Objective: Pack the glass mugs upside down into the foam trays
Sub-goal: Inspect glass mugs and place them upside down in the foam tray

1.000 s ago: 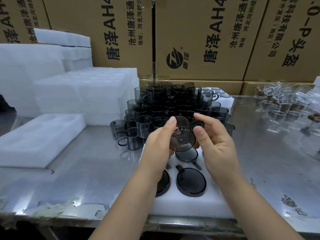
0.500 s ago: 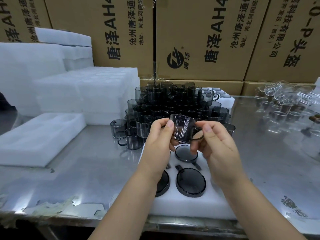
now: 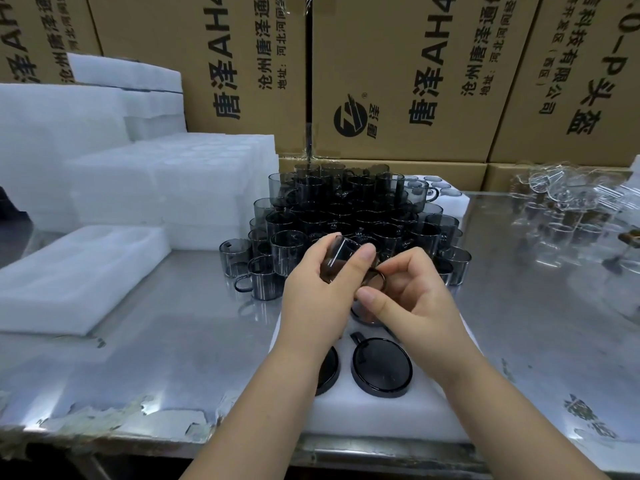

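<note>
A smoky grey glass mug (image 3: 341, 258) is tilted in the air between both hands, above the white foam tray (image 3: 381, 417) at the table's front. My left hand (image 3: 318, 299) grips its body, thumb and fingers round the glass. My right hand (image 3: 412, 303) pinches the mug's handle side. Upside-down mugs sit in the tray's pockets: one (image 3: 381, 367) fully in view, one (image 3: 327, 370) half hidden by my left wrist, a third mostly hidden under my right hand. A stack of several upright grey mugs (image 3: 346, 209) stands right behind the tray.
Empty foam trays (image 3: 76, 275) lie at the left, with taller foam stacks (image 3: 166, 181) behind them. Clear glassware (image 3: 568, 209) crowds the right of the steel table (image 3: 180, 334). Cardboard boxes (image 3: 398, 74) wall off the back. The table's front edge has torn film.
The mug has turned in my hands, from bottom facing me to tilted on its side, and dropped slightly. My right hand moved from the mug's rim to its handle.
</note>
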